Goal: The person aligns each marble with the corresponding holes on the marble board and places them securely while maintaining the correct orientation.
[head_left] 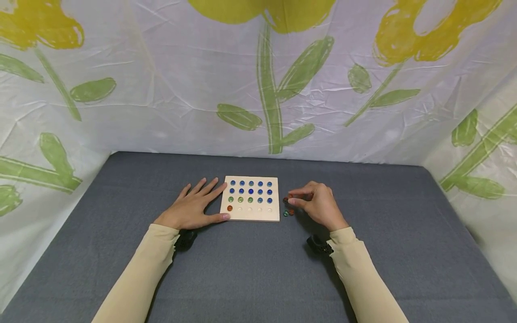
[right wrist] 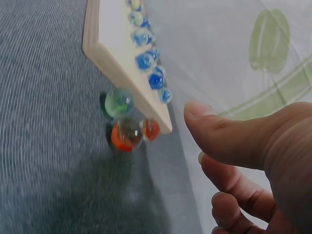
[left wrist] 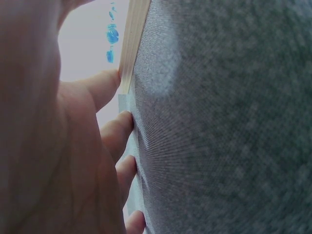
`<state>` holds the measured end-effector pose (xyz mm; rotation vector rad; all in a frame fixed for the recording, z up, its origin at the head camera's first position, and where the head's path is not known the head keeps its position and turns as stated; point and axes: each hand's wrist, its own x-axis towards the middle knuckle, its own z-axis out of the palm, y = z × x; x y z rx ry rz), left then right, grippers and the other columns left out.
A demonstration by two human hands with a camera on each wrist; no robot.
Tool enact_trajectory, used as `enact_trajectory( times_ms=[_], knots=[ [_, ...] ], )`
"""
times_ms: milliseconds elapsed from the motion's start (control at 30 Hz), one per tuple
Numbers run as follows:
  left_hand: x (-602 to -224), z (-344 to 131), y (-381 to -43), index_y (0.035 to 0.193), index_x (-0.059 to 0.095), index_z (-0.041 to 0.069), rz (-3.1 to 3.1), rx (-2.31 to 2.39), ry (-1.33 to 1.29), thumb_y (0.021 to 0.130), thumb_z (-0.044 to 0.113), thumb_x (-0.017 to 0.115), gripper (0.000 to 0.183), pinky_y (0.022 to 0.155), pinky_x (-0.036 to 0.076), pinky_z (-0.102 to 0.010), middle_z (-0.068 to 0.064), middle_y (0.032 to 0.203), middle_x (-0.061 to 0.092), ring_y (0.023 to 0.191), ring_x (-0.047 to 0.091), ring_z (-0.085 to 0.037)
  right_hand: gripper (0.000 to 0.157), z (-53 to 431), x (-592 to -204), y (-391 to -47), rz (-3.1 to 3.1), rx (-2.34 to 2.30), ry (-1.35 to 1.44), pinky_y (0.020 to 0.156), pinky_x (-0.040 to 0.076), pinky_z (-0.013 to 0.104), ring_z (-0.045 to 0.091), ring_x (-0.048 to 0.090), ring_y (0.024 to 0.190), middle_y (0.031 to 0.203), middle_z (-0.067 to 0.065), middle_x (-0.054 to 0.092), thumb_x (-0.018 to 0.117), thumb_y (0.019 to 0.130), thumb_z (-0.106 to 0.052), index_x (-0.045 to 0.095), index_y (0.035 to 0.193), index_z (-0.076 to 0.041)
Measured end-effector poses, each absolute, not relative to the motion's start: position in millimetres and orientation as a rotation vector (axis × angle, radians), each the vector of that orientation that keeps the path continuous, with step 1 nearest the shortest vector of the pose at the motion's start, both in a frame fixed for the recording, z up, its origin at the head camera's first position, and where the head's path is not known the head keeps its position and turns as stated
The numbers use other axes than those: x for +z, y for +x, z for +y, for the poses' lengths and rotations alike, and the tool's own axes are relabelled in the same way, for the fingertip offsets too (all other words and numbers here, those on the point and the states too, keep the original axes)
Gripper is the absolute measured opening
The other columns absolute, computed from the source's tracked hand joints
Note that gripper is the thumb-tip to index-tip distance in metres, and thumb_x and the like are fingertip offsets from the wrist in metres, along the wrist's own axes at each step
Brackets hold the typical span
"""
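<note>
A pale wooden board (head_left: 250, 215) holds rows of glass marbles: blue in the back rows, green and blue in the third, one orange marble (head_left: 230, 208) at the front left. My left hand (head_left: 194, 208) lies spread at its left side, with the thumb at the front corner and the index fingertip on the left edge. To the right of the board, my right hand (head_left: 319, 204) pinches an orange marble between thumb and index finger, largely hidden by the fingertips. Below it lie a green marble (right wrist: 119, 103) and an orange marble (right wrist: 126, 134); another orange one (right wrist: 151, 129) sits beside them.
A grey cloth (head_left: 250, 269) covers the table. White sheets (head_left: 181, 125) printed with yellow flowers and green leaves hang around its back and sides. Dark wrist cameras (head_left: 319, 245) sit under both sleeve cuffs. The front row of the board has several bare hollows (head_left: 260, 210).
</note>
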<state>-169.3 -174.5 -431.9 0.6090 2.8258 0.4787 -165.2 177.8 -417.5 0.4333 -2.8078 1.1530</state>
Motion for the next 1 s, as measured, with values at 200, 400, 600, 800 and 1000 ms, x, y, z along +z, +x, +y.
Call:
enact_trajectory(
  times_ms=[200, 400, 600, 800, 1000],
  knots=[
    [-432, -175, -170, 0.164, 0.024, 0.022, 2.82, 0.471, 0.599, 0.089, 0.073, 0.06, 0.097, 0.118, 0.002, -0.068, -0.011, 0.168, 0.017, 0.154, 0.008, -0.041, 0.02, 170, -415, -163, -2.789, 1.172, 0.484, 0.06, 0.044, 0.031, 0.015, 0.052, 0.069, 0.085, 0.0, 0.066, 0.085, 0.083, -0.014, 0.083, 0.103, -0.01],
    [-432, -176, -170, 0.164, 0.023, 0.022, 2.816, 0.467, 0.597, 0.088, 0.074, 0.058, 0.098, 0.118, 0.001, -0.067, -0.01, 0.169, 0.016, 0.154, 0.007, -0.041, 0.019, 160, -414, -162, -2.784, 1.178, 0.512, 0.057, 0.043, 0.03, 0.015, 0.053, 0.069, 0.083, -0.001, 0.064, 0.086, 0.083, -0.013, 0.083, 0.102, -0.011],
    [-433, -177, -171, 0.164, 0.022, 0.023, 2.821, 0.457, 0.597, 0.089, 0.073, 0.059, 0.098, 0.119, 0.001, -0.066, -0.009, 0.169, 0.016, 0.154, 0.006, -0.04, 0.017, 147, -411, -162, -2.761, 1.201, 0.566, 0.061, 0.043, 0.03, 0.014, 0.052, 0.07, 0.081, -0.003, 0.064, 0.086, 0.083, -0.013, 0.084, 0.099, -0.011],
    [-434, -177, -171, 0.164, 0.022, 0.023, 2.824, 0.46, 0.604, 0.089, 0.072, 0.06, 0.098, 0.119, 0.001, -0.067, -0.01, 0.169, 0.016, 0.154, 0.007, -0.04, 0.015, 132, -407, -161, -2.739, 1.23, 0.614, 0.059, 0.042, 0.028, 0.014, 0.051, 0.069, 0.079, -0.002, 0.063, 0.085, 0.083, -0.013, 0.084, 0.098, -0.011],
    [-434, -176, -171, 0.164, 0.022, 0.023, 2.823, 0.454, 0.605, 0.089, 0.073, 0.059, 0.097, 0.119, 0.001, -0.067, -0.01, 0.169, 0.016, 0.154, 0.006, -0.04, 0.015, 118, -404, -162, -2.742, 1.246, 0.629, 0.057, 0.042, 0.029, 0.015, 0.05, 0.067, 0.079, -0.003, 0.065, 0.085, 0.084, -0.014, 0.084, 0.098, -0.011]
  ],
)
